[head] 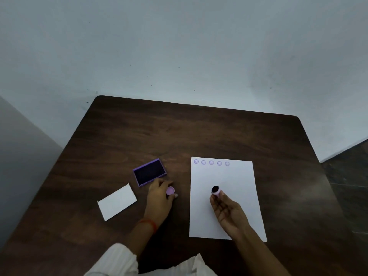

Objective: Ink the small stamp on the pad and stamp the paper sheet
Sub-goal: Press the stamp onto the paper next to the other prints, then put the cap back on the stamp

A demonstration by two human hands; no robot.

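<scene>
Right hand (227, 211) pinches the small stamp (215, 190), inked face tilted up over the paper sheet (223, 198), left hand (160, 196) pinching its cap (170, 190) beside the ink pad (149, 172); a slip risks smearing.

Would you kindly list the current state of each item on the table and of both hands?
Purple rectangular ink pad: open, dark pad exposed.
White rectangular lid: off, lying left of the pad.
Small lilac round cap: off the stamp, in the left hand grip.
Small lilac round stamp: uncapped, dark face showing, held by the right hand above the sheet.
White paper sheet: flat, five purple prints along its top edge.
</scene>
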